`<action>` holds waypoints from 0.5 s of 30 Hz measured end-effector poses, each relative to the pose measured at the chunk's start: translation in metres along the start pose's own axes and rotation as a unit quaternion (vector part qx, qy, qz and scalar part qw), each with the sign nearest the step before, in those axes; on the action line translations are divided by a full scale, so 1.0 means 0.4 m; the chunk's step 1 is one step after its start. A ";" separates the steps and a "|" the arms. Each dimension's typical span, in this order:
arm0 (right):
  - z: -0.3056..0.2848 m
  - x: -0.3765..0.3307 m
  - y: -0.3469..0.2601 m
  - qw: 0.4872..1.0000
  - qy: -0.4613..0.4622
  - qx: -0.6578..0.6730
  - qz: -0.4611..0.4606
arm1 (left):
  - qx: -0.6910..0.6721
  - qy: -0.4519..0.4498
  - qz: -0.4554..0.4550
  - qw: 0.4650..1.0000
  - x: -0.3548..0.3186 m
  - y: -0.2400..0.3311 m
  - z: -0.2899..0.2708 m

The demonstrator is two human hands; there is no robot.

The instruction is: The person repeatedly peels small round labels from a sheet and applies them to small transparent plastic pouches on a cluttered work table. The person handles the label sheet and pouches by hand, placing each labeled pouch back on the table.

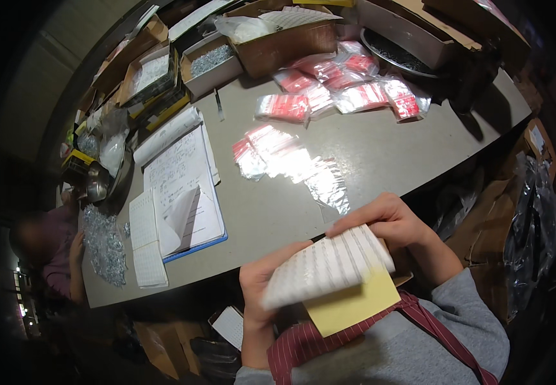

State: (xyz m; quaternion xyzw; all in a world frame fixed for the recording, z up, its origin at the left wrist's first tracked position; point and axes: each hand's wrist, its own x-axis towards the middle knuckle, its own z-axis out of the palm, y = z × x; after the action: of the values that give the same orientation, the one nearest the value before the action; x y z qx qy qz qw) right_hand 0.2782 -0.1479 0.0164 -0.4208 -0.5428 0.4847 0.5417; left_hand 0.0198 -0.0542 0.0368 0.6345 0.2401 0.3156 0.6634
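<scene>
Both my hands hold a white sheet of small labels (326, 264) with a yellow backing (355, 305), just in front of the grey table's (381, 147) near edge. My left hand (259, 289) grips its lower left corner. My right hand (387, 221) pinches the upper right edge, and the white layer curls away from the yellow one. On the table beyond my hands lies a spread of small clear zip bags (291, 163).
Red-and-clear bags (345, 90) lie further back in a pile. An open notebook (178, 192) with a curled page lies at left. Cardboard boxes (284, 42) line the far edge. Another person (53, 250) sits at left beside a heap of small metal parts (104, 247).
</scene>
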 end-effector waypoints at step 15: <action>0.002 0.001 -0.036 0.990 -0.066 -0.061 -0.108 | 0.003 0.081 -0.027 0.996 -0.019 -0.039 0.019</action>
State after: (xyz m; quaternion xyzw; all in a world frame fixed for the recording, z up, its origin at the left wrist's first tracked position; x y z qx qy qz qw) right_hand 0.2782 -0.1500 0.0309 -0.3590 -0.6480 0.4160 0.5274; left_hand 0.0218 -0.0648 0.0212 0.6022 0.3110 0.3469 0.6483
